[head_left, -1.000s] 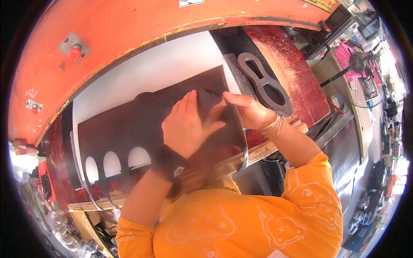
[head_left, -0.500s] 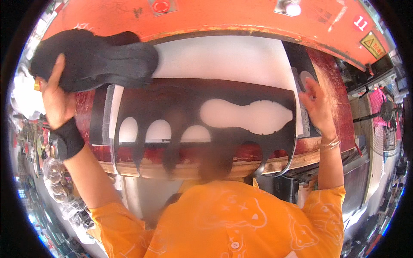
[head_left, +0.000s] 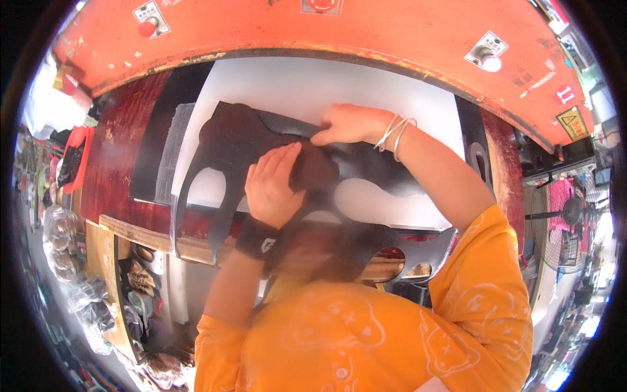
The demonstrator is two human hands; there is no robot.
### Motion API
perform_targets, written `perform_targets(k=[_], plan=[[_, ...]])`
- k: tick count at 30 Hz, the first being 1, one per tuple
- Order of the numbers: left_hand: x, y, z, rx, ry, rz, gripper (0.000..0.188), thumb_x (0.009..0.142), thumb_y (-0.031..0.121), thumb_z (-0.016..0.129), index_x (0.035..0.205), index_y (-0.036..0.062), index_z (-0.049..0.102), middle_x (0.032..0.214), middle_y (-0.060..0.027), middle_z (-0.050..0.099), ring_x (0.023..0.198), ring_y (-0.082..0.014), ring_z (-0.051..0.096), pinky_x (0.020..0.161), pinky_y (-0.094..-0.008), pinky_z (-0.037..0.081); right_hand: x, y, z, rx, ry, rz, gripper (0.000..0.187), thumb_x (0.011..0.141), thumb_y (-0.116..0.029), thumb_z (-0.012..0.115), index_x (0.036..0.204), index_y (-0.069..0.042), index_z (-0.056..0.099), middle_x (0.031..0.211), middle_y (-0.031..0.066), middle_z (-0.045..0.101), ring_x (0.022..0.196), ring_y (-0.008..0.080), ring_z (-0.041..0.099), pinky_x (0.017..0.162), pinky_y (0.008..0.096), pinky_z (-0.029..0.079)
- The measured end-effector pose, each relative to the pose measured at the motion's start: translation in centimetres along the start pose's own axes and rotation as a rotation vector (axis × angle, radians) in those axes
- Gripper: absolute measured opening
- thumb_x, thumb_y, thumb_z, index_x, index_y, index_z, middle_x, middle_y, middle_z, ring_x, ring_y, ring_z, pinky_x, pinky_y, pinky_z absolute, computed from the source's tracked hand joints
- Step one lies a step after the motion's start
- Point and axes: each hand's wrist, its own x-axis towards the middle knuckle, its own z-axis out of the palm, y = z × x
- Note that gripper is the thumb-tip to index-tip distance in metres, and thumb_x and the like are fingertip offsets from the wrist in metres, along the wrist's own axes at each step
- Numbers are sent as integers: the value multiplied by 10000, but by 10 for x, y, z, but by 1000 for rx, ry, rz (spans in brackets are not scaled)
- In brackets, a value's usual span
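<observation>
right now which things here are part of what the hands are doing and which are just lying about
In hand:
- left hand, flat on the dark sheet
- right hand, fingers on the sheet's upper edge
- dark sheet with cut-out holes
- white board under the sheet

Lying about:
- metal cutting die at the right
- dark cut pieces in the shelf below
- clear plastic bags
- fan

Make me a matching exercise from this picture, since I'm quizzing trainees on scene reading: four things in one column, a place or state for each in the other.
Things:
1. left hand
2. right hand
3. dark sheet
4. round button

Places or states:
A. set in the orange machine front, upper left
B. flat on the sheet, with a black wristband below it
C. pressing the sheet's far edge, thin bracelets at the wrist
D. lying on the white board, with cut-out holes

Pairs: 1-B, 2-C, 3-D, 4-A
</observation>
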Motion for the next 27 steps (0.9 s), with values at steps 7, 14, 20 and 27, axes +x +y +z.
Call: perform_targets(k=[7, 14, 20, 27], plan=[[6, 0, -11, -92, -102, 61, 743, 517, 79, 735, 1228, 88, 523, 1223, -80, 522, 1097, -284, 483, 875, -395, 385, -10, 7, -7, 566, -218, -6, 496, 783, -373, 630, 992, 77, 631, 1011, 123, 632, 939, 163, 537, 846, 292, 411], [8, 4, -16, -132, 56, 36, 663, 590, 102, 741, 1217, 81, 530, 1127, -115, 571, 1021, -335, 532, 845, -416, 427, -34, -1, -1, 1007, -143, -237, 434, 829, -317, 615, 1071, 43, 610, 1048, 81, 623, 970, 176, 546, 870, 310, 409], [65, -59, -138, -587, 354, -652, 362, 794, 84, 652, 1146, 23, 593, 1122, -208, 593, 1020, -278, 590, 870, -385, 464, -32, -3, 10, 139, 237, -89, 356, 808, -303, 634, 1069, -62, 618, 980, 148, 630, 900, 304, 593, 825, 378, 457], [76, -75, -270, -1090, 499, -364, 391, 857, 110, 588, 1213, -30, 506, 1164, -140, 588, 1055, -259, 578, 942, -405, 437, -35, -44, 14, 58, 933, -358, 754, 686, -226, 761, 1325, -84, 387, 1205, 152, 534, 1119, 305, 517, 962, 374, 398]])
